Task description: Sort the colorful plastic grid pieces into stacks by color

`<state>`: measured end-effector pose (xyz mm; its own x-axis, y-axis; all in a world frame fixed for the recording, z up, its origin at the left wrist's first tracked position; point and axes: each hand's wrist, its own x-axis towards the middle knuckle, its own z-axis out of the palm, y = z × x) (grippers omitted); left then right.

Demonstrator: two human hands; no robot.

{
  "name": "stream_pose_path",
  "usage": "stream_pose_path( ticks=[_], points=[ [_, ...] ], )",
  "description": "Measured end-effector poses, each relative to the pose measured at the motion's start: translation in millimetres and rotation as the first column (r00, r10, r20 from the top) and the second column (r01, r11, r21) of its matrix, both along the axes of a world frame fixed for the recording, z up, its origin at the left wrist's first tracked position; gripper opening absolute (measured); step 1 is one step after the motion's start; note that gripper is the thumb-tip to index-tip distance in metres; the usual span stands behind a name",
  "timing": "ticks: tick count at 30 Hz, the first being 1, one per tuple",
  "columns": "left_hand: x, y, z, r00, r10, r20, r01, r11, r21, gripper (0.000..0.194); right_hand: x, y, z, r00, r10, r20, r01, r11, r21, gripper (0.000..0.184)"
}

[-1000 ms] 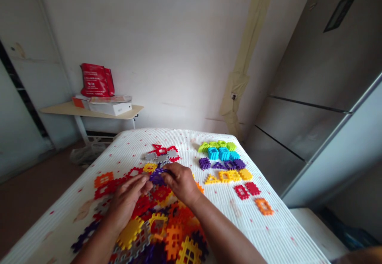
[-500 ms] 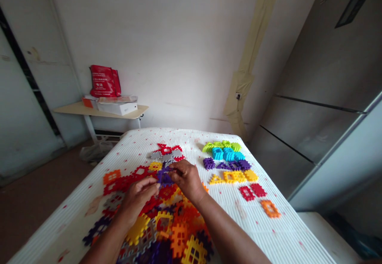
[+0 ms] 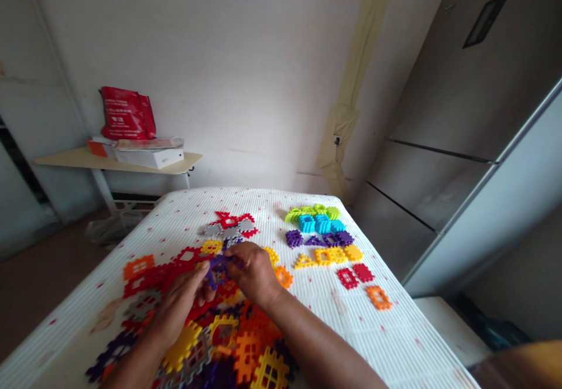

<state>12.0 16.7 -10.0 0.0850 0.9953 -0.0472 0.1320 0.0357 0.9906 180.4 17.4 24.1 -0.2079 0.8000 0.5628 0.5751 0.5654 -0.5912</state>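
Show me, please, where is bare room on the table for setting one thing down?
Bare tablecloth lies between the right forearm and the lone orange square, also between the red-grey cluster and the lime row. Crowded: the mixed pile, on both sides of the left forearm.

The cloth (image 3: 395,342) was white, dotted red. Over it, the held piece (image 3: 215,272) was purple; on it, the heap (image 3: 247,355) mixed red, orange, yellow, grey and purple, the rows (image 3: 323,224) showed lime, turquoise, purple, yellow and red; beyond it, the bag (image 3: 125,113) was red
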Motion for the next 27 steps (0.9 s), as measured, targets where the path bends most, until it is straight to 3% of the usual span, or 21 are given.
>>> stream_pose_path(
  ticks=[7, 12, 17, 21, 27],
  points=[
    [6, 0, 10.0, 0.998, 0.048, 0.037, -0.049, 0.999, 0.019, 0.039, 0, 1, -3.0, 0.992, -0.026, 0.120, 0.020, 0.999, 0.047, 0.026],
    [4, 4, 3.5, 0.992, 0.124, 0.033, -0.124, 0.992, -0.003, 0.043, -1, -3, 0.0, 0.951, -0.144, 0.273, 0.130, 0.989, 0.069, 0.020],
    [0, 9, -6.2, 0.980, 0.166, 0.106, -0.168, 0.986, 0.017, 0.036, -5, -7, 0.1, 0.880, -0.179, 0.440, 0.167, 0.984, 0.066, 0.042],
    [2, 9, -7.9, 0.973, 0.200, 0.113, -0.202, 0.979, 0.005, 0.038, -9, -10, -1.6, 0.858, -0.197, 0.474, 0.190, 0.980, 0.063, 0.045],
    [6, 3, 0.8, 0.981, 0.157, 0.116, -0.160, 0.987, 0.013, 0.039, -11, -10, 2.2, 0.862, -0.187, 0.471, 0.192, 0.981, 0.039, 0.042]
  ],
)
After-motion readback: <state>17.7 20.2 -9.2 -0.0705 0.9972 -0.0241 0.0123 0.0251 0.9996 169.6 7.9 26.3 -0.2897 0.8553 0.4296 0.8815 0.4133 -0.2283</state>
